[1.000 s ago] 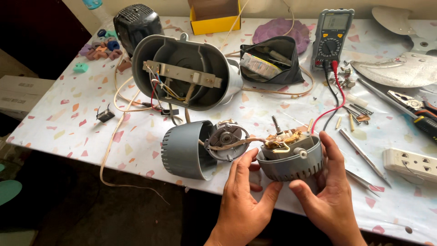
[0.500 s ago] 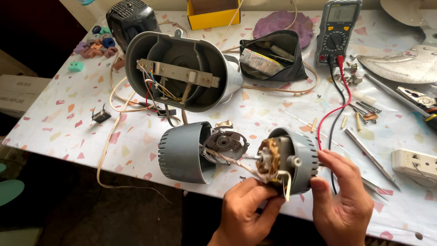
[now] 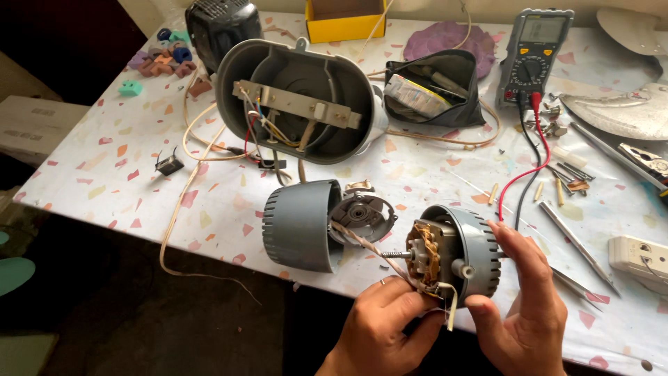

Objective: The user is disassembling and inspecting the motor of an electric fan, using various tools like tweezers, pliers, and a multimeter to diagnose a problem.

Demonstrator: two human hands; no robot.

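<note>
Head view: round grey ribbed plastic motor housing (image 3: 465, 252) with copper-wound core and steel shaft exposed, held at table's near edge, open face toward 9 o'clock. Right hand (image 3: 525, 306) fingers clamped on housing's rim; left hand (image 3: 379, 327) fingers pinched on wires beneath core. At 9 o'clock, matching grey slotted cylindrical shell (image 3: 300, 224) lying on side, joined by twisted cord. At 11 o'clock, grey oval plastic base (image 3: 299, 101), wiring inside. At 1 o'clock, dark multimeter (image 3: 534, 56). Speckled white tabletop (image 3: 104, 174).
</note>
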